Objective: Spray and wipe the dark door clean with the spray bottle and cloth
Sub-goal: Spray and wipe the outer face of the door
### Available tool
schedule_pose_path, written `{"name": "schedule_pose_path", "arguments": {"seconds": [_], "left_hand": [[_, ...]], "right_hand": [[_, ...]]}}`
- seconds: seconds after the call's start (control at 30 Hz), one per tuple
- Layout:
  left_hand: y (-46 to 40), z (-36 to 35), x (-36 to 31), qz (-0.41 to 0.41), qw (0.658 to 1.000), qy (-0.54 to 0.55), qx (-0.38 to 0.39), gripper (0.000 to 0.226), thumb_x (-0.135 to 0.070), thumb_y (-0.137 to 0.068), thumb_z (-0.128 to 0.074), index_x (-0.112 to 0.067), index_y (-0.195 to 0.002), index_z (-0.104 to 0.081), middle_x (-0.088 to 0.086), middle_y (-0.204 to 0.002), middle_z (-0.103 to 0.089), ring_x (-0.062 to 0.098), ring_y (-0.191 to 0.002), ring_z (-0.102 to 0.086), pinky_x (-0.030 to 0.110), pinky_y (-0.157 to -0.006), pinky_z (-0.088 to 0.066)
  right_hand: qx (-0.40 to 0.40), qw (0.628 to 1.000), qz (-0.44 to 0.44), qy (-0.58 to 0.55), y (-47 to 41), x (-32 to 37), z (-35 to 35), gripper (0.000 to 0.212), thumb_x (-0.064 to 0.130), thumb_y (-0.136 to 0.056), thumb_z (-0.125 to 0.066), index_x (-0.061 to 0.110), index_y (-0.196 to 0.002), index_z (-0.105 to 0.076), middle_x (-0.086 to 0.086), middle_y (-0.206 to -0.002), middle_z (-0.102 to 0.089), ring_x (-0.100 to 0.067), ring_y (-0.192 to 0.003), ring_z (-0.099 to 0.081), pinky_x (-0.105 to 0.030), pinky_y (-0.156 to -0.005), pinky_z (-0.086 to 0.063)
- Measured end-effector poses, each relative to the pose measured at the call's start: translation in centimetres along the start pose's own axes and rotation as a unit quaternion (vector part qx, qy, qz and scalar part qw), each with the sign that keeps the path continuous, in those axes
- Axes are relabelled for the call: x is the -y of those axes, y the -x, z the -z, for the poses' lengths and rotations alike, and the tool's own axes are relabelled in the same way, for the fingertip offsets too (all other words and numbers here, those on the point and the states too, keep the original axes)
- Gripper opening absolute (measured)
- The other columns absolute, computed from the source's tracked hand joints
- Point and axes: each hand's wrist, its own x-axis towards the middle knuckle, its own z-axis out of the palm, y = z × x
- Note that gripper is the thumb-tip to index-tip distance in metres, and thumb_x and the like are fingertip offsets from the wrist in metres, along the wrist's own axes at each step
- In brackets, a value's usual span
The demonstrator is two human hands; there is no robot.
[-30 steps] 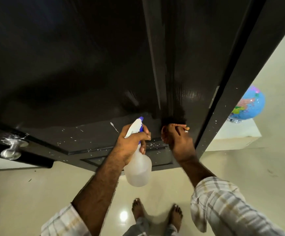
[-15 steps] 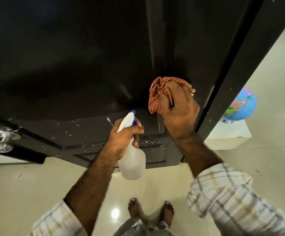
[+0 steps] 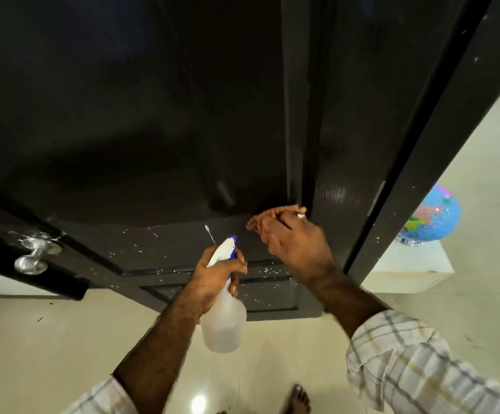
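Nearest, the left hand (image 3: 217, 271) curls its fingers around the spray bottle (image 3: 224, 316), beyond it the right hand (image 3: 298, 245) presses the orange cloth (image 3: 268, 215) under its fingertips against the dark door (image 3: 153, 130); 1 hurried stroke could, I think, smear the white flecks below its fingers.

No readable text, labels, brands or numbers anywhere. Spray bottle (image 3: 223, 321): plain translucent body, white and blue head, no label visible. Globe (image 3: 431, 218), right of the door (image 3: 153, 115): coloured map patches only, any lettering too small and blurred to read. Door itself carries white specks, no signs or markings.
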Motion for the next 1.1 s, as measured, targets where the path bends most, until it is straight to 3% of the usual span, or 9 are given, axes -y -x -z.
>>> {"name": "schedule_pose_path", "arguments": {"seconds": [0.1,0.23,0.37,0.47,0.53,0.7,0.87,1.0,1.1], "left_hand": [[0.1,0.4,0.1,0.009,1.000,0.017,-0.025,0.039,0.001,-0.085,-0.075,-0.003,-0.121,-0.060,0.015,-0.069,-0.062,0.023,-0.047,-0.048,0.033,-0.050,-0.049],[0.1,1.5,0.1,-0.011,0.998,0.051,-0.034,0.032,0.004,-0.086,-0.073,-0.002,-0.114,-0.058,0.019,-0.076,-0.064,0.024,-0.045,-0.046,0.033,-0.050,-0.046],[-0.4,3.0,1.5,-0.039,0.999,0.028,0.015,0.020,0.004,-0.084,-0.075,0.009,-0.100,-0.064,0.027,-0.091,-0.071,0.026,-0.047,-0.047,0.033,-0.050,-0.046],[-0.3,3.9,3.1,-0.041,0.998,0.032,0.030,0.019,0.001,-0.083,-0.077,0.010,-0.096,-0.065,0.032,-0.096,-0.070,0.027,-0.046,-0.047,0.032,-0.050,-0.046],[0.0,4.8,3.9,-0.025,0.999,0.037,0.016,0.033,-0.010,-0.076,-0.083,0.004,-0.102,-0.068,0.028,-0.099,-0.073,0.027,-0.048,-0.050,0.034,-0.052,-0.049],[0.9,6.3,3.4,-0.004,0.998,0.063,-0.004,0.046,-0.013,-0.071,-0.087,-0.004,-0.113,-0.069,0.026,-0.104,-0.075,0.025,-0.050,-0.055,0.036,-0.055,-0.051],[1.8,7.8,1.2,-0.027,0.995,0.097,-0.025,0.024,0.002,-0.085,-0.077,-0.008,-0.105,-0.070,0.011,-0.086,-0.078,0.021,-0.050,-0.054,0.035,-0.056,-0.049],[1.2,9.4,1.5,-0.049,0.996,0.073,-0.016,0.030,-0.004,-0.083,-0.079,0.003,-0.110,-0.068,0.017,-0.093,-0.077,0.024,-0.052,-0.054,0.035,-0.056,-0.051],[0.7,10.3,2.7,-0.046,0.998,0.052,0.006,0.025,-0.005,-0.081,-0.079,0.006,-0.102,-0.068,0.020,-0.092,-0.074,0.025,-0.049,-0.052,0.034,-0.054,-0.050]], "right_hand": [[-0.204,0.976,0.066,-0.022,-5.7,3.6,4.2,0.024,0.025,-0.105,-0.066,0.017,-0.126,-0.074,-0.007,-0.101,-0.065,-0.022,-0.075,-0.062,-0.030,-0.061,-0.052],[-0.275,0.954,0.118,0.025,-6.0,3.7,1.5,0.019,0.020,-0.104,-0.070,0.011,-0.119,-0.078,-0.011,-0.097,-0.067,-0.025,-0.076,-0.062,-0.034,-0.063,-0.054],[-0.052,0.975,0.180,0.120,2.3,-2.2,-7.1,0.040,0.015,-0.089,-0.081,0.016,-0.128,-0.072,-0.013,-0.110,-0.068,-0.033,-0.091,-0.063,-0.044,-0.075,-0.048],[0.183,0.946,0.196,0.184,5.3,-4.1,-9.8,0.068,0.021,-0.071,-0.095,0.023,-0.134,-0.070,-0.012,-0.124,-0.070,-0.036,-0.100,-0.068,-0.046,-0.091,-0.044],[0.242,0.929,0.173,0.220,4.1,-3.0,-8.5,0.063,0.028,-0.074,-0.094,0.026,-0.132,-0.070,-0.009,-0.123,-0.072,-0.031,-0.097,-0.071,-0.045,-0.093,-0.048],[-0.075,0.968,0.199,0.133,-3.3,2.7,-1.8,0.040,0.032,-0.083,-0.087,0.019,-0.119,-0.075,-0.007,-0.095,-0.070,-0.027,-0.076,-0.065,-0.041,-0.076,-0.044],[-0.322,0.938,0.126,0.015,-10.8,9.8,3.5,0.022,0.021,-0.108,-0.061,0.010,-0.115,-0.079,-0.011,-0.091,-0.069,-0.026,-0.075,-0.063,-0.035,-0.064,-0.052],[-0.311,0.945,0.095,0.027,-6.6,7.8,-1.8,0.016,0.011,-0.102,-0.067,0.009,-0.112,-0.080,-0.014,-0.092,-0.068,-0.030,-0.072,-0.065,-0.035,-0.058,-0.053],[-0.086,0.990,0.070,0.082,0.4,4.7,-9.2,0.029,0.015,-0.089,-0.083,0.014,-0.116,-0.072,-0.015,-0.101,-0.065,-0.033,-0.070,-0.064,-0.039,-0.054,-0.057]]}}
